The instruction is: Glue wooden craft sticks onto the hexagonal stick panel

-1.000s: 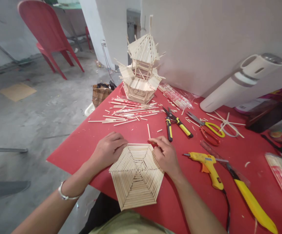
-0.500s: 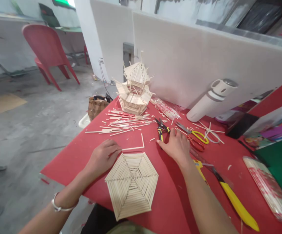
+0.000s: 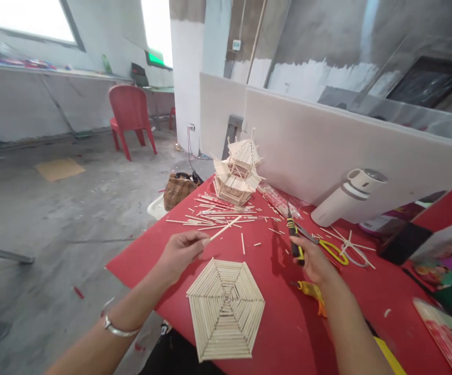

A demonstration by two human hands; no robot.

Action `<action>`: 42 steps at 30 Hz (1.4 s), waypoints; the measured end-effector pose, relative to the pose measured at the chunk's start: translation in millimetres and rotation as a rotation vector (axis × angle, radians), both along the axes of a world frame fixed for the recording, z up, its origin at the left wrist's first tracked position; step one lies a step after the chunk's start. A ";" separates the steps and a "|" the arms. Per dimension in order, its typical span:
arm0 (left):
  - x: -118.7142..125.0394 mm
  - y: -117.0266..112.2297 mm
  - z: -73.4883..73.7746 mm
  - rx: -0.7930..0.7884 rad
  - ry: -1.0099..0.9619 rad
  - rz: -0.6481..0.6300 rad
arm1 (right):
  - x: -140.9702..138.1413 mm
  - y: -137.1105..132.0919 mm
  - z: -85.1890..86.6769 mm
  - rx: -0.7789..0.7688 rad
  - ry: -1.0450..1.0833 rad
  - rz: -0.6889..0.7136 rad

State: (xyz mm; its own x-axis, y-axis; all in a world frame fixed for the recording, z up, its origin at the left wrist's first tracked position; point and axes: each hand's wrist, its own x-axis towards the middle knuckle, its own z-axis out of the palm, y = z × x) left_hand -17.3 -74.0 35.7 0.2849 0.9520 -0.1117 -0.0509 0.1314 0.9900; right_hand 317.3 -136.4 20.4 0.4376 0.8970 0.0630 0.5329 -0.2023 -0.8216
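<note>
My left hand (image 3: 182, 253) pinches one end of a thin wooden stick (image 3: 228, 227), which points up and to the right above the red table. In my right hand (image 3: 315, 261) are black-and-yellow cutting pliers (image 3: 293, 237), raised off the table with the jaws pointing away. Close in front of me lies a flat many-sided panel (image 3: 226, 333) of sticks laid in rings. A short stick (image 3: 243, 243) rests just beyond it. Farther back stands a tiered stick pagoda (image 3: 238, 174), with loose sticks (image 3: 194, 221) scattered before it.
Yellow-handled scissors (image 3: 333, 251), a star of crossed sticks (image 3: 351, 244) and a white flask (image 3: 346, 198) are at the right. A yellow glue gun (image 3: 310, 291) lies by my right forearm. A white partition (image 3: 296, 140) borders the table's back.
My right hand has picked the pliers up off the table. My left hand has lifted the stick from the table. The camera view has tilted up and turned left.
</note>
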 end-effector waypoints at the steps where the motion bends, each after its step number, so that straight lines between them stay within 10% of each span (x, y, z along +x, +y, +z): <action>1: 1.1 -0.3 0.6 -0.016 -0.017 0.018 | -10.4 -11.4 4.8 0.018 0.118 0.045; 5: 9.1 -2.0 3.9 -0.022 -0.048 0.054 | -73.9 -56.7 20.4 0.109 1.025 0.283; 9: 14.8 -7.8 12.9 0.063 -0.077 0.054 | -133.1 -80.8 32.2 0.070 1.230 0.377; 15: 8.6 -21.0 30.6 0.160 -0.079 0.111 | -166.2 -89.4 38.6 0.235 1.076 0.348; 20: 3.7 -31.3 36.0 0.240 -0.072 0.110 | -165.0 -91.5 17.2 0.026 1.069 0.322; 29: 7.4 -45.7 42.9 0.246 -0.124 0.146 | -156.2 -90.8 4.7 0.136 0.054 0.338; 42: 1.9 -46.9 41.2 0.452 0.079 0.063 | -148.8 -82.5 11.6 0.110 -0.178 0.367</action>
State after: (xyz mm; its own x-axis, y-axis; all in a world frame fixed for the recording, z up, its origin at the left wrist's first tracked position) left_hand -15.4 -120.8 77.0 0.2325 0.9253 0.2996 0.0326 -0.3153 0.9484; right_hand 168.5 -218.9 32.0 0.0638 0.9751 0.2126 0.6886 0.1112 -0.7165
